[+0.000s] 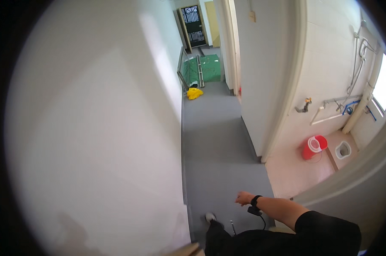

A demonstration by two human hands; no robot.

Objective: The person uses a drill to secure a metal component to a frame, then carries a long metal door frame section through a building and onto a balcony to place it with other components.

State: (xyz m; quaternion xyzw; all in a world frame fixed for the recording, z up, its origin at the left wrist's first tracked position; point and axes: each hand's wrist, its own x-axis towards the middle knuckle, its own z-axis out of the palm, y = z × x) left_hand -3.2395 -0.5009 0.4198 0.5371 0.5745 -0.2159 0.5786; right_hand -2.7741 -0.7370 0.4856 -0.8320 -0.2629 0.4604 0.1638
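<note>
Fingers of your left hand are not showing clearly: a blurred tan shape (187,250) is poking in at the lower edge, and whether it is that hand or some other thing cannot be told. Along your left, a white wall (86,115) is running down the hallway. Farther off, a metal frame (179,70) is leaning beside it, a yellow bundle (194,93) is lying near its foot, and a metal bar (200,71) is resting across a green sheet (211,66). Anyone overlooking that clutter could be tripping on it. Your shoe (210,217) is showing on the grey floor (212,136).

Your right hand (244,198) is hovering above that floor, its fingers curling loosely with no object visible in them; how tightly they are closing cannot be told. A black band (255,201) is circling your wrist. Nearest to that hand, a small black box (254,210) is hanging just below the wrist, its cable (263,221) looping toward your dark clothing. That slack loop could be snagging on the door frame (286,98) if your arm were swinging too close, tugging the box loose. Beyond the doorway, a red bucket (307,151) is standing near a squat toilet (342,150).
</note>
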